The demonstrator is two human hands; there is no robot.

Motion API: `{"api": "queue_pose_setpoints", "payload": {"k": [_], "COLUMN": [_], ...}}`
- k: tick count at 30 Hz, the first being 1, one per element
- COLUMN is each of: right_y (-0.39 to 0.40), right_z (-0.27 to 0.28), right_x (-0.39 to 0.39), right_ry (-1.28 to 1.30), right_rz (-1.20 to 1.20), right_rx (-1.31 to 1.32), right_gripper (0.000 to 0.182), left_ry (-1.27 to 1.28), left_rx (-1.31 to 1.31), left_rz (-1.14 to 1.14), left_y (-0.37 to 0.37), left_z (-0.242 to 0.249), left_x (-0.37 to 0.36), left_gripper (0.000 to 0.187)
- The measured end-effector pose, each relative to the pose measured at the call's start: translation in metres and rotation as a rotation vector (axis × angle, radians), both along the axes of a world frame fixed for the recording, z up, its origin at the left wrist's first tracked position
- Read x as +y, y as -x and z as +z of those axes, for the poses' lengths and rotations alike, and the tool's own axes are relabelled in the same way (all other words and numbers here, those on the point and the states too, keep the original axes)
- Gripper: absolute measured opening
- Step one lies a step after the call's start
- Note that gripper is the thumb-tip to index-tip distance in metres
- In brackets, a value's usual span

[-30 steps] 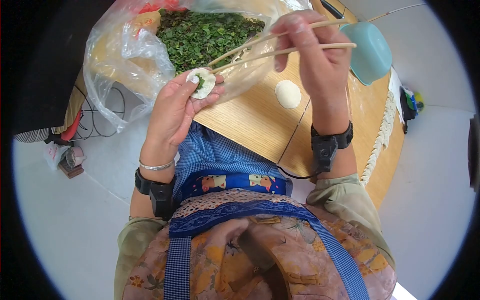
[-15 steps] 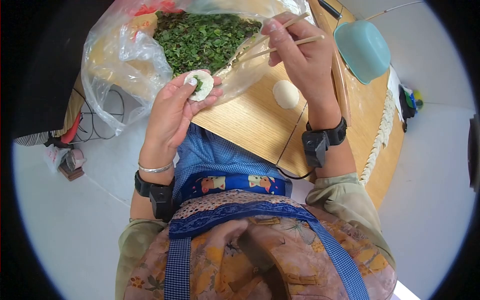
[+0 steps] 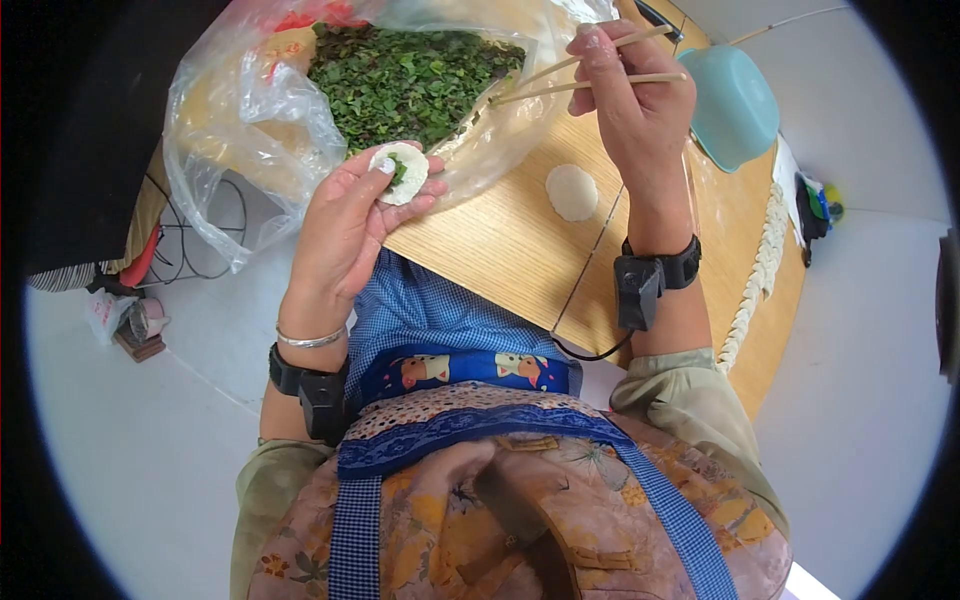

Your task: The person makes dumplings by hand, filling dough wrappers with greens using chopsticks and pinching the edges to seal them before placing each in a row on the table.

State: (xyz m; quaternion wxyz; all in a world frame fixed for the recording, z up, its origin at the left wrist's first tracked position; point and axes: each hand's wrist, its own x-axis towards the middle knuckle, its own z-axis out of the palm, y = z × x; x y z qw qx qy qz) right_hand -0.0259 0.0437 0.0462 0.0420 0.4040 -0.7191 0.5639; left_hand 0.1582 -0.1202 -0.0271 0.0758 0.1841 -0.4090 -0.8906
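Observation:
On the fingers of my left hand (image 3: pixel 350 205) lies a round dough wrapper (image 3: pixel 410 182) with some green filling (image 3: pixel 398 168) on it, the thumb pressing at its middle. My right hand (image 3: pixel 635 115) is closed around a pair of wooden chopsticks (image 3: pixel 590 88), whose tips point left near the edge of a plastic bag. Chopped greens (image 3: pixel 400 85) lie in the open bag (image 3: pixel 270 130) beyond my left hand. Another round wrapper (image 3: pixel 572 192) rests flat on the wooden board (image 3: pixel 500 250), between my two hands.
A pale blue bowl (image 3: pixel 735 105) stands to the right of my right hand. Along the table's right side runs a row of folded dumplings (image 3: pixel 760 280). At the lower left, a small pink container (image 3: pixel 150 316) is near the floor.
My right hand has moved right with the chopsticks, drawing their tips away from the greens. My left hand has hardly moved and still holds the wrapper.

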Motion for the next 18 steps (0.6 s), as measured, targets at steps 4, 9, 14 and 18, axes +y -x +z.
{"api": "queue_pose_setpoints", "payload": {"k": [4,9,14,18], "right_y": [-0.0001,0.0026,-0.0006,-0.0065], "right_z": [-0.0066,-0.0078,-0.0025,-0.0058], "right_x": [-0.0029,-0.0049,-0.0009,-0.0054], "right_ry": [-0.005,0.042,0.017,-0.025], "right_rz": [0.023,-0.041,0.072,0.053], "right_rx": [-0.032,-0.010,-0.072,-0.068], "right_gripper": [0.021,0.023,0.023,0.023], "left_ry": [0.000,-0.007,-0.005,0.000], "left_rx": [0.001,0.000,0.008,0.014], "left_rz": [0.002,0.007,0.007,0.008], "left_y": [-0.0001,-0.0002,-0.0001,0.0003], "left_z": [0.0000,0.0004,-0.0010,0.0004], "left_x": [0.0002,0.0001,0.0000,0.0008], "left_gripper": [0.032,0.031,0.032,0.032]}}
